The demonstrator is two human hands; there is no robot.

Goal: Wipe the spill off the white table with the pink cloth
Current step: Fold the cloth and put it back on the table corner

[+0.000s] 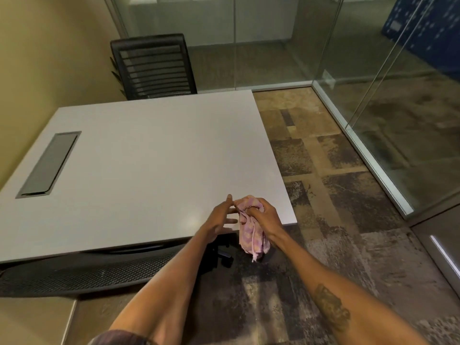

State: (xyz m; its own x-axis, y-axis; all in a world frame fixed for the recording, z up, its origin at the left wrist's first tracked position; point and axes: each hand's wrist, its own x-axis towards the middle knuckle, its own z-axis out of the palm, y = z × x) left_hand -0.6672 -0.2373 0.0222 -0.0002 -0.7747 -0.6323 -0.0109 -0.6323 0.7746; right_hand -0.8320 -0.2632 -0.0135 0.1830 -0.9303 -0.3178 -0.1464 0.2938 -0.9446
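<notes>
The pink cloth [251, 235] is bunched up and hangs down over the near right corner of the white table [149, 158]. My right hand [265, 215] is shut on the top of the cloth. Just to its left, my left hand [220, 220] has its fingers spread, fingertips touching or almost touching the cloth's upper edge. No spill is visible on the tabletop from here.
A grey cable hatch [48, 164] is set into the table's left side. One black mesh chair [154, 67] stands at the far edge, another [82, 272] is tucked under the near edge. Glass walls [373, 95] enclose the patterned carpet on the right.
</notes>
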